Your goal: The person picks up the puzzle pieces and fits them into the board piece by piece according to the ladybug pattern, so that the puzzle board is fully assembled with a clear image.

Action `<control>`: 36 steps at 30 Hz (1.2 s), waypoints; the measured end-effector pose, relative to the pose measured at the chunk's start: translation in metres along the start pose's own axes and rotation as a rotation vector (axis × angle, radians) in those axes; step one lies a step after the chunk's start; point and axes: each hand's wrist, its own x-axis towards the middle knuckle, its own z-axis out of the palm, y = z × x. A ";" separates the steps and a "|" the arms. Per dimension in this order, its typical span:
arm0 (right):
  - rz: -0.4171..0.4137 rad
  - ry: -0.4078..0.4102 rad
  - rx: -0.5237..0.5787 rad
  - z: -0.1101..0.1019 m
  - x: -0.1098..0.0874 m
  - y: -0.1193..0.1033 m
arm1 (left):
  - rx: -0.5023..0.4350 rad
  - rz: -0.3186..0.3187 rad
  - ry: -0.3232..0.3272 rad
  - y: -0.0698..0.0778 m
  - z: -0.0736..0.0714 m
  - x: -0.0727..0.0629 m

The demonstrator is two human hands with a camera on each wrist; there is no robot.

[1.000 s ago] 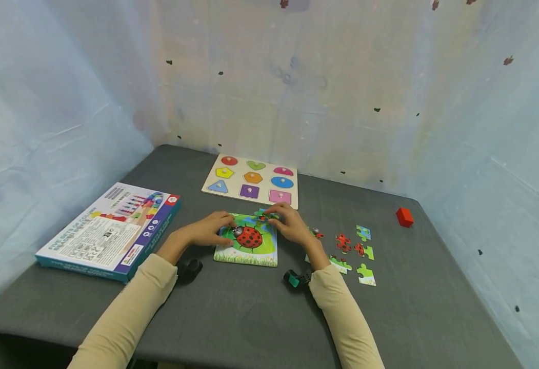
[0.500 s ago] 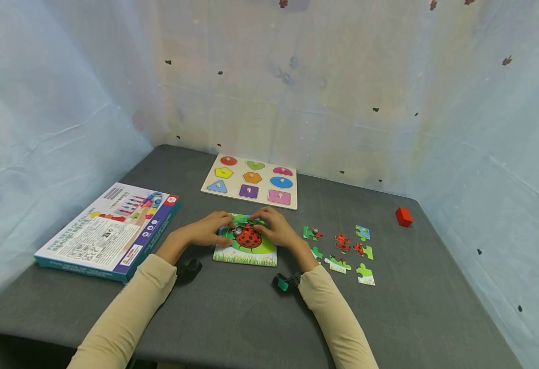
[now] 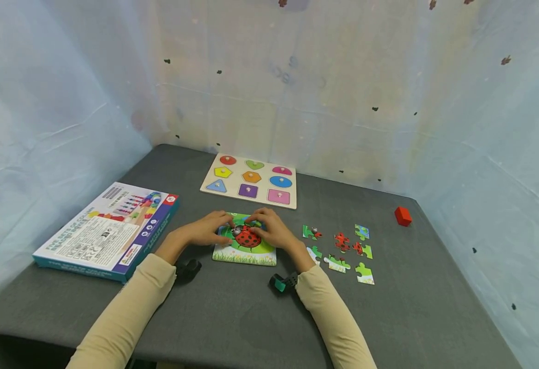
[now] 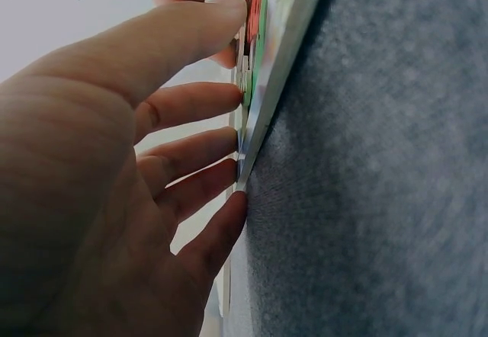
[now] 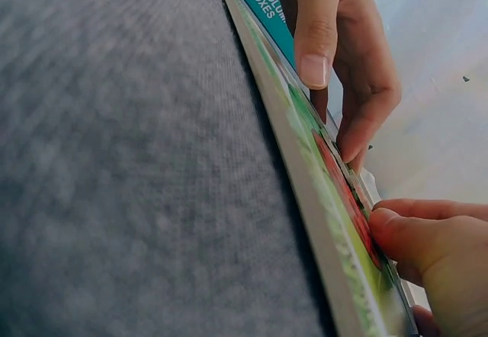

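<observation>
A ladybug puzzle board (image 3: 246, 259) lies flat in front of me, showing a red spotted ladybug on green. My left hand (image 3: 204, 230) rests at its left side, fingers extended; in the left wrist view the fingertips (image 4: 229, 93) touch the board's edge. My right hand (image 3: 274, 230) reaches over the upper part and pinches a small jigsaw piece (image 3: 252, 223) low against the picture, mostly hidden by the fingers. The right wrist view has the right thumb (image 5: 385, 226) down at the board's surface. Several loose jigsaw pieces (image 3: 341, 241) lie to the right.
A wooden shape puzzle (image 3: 251, 190) with knobs lies behind the board. On the left is a large flat box (image 3: 98, 230). A red block (image 3: 403, 216) sits at the far right of the grey table (image 3: 412, 307). Plastic sheeting surrounds the table.
My right hand has moved left from the board's upper right corner with the jigsaw piece, then settled over its upper middle. The left hand has stayed nearly still.
</observation>
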 end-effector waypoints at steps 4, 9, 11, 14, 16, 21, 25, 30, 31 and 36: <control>0.005 -0.002 -0.004 0.001 0.000 0.000 | 0.012 -0.004 0.005 0.001 0.000 0.000; 0.015 -0.004 0.003 0.001 0.000 -0.002 | 0.011 -0.012 0.001 0.002 0.000 -0.001; 0.012 -0.002 0.002 0.001 0.000 -0.002 | 0.012 -0.012 -0.003 0.002 0.000 -0.002; 0.004 0.004 -0.001 0.001 0.000 -0.002 | 0.020 -0.008 -0.011 0.001 0.001 -0.002; 0.002 0.004 -0.002 0.001 0.000 -0.001 | 0.029 0.000 -0.012 0.000 0.001 -0.001; 0.005 0.002 0.003 0.001 0.000 0.000 | 0.033 0.001 -0.018 -0.003 0.001 0.000; 0.000 0.008 0.001 0.000 0.000 0.001 | 0.040 -0.003 -0.023 -0.004 0.001 0.002; -0.004 0.010 -0.008 0.000 0.000 0.002 | 0.051 -0.006 -0.028 -0.003 0.001 0.002; -0.002 0.008 -0.009 0.000 0.000 0.002 | 0.052 -0.006 -0.027 -0.003 0.001 0.001; 0.002 -0.003 -0.012 0.000 0.000 0.001 | 0.055 -0.008 -0.021 -0.002 0.002 0.001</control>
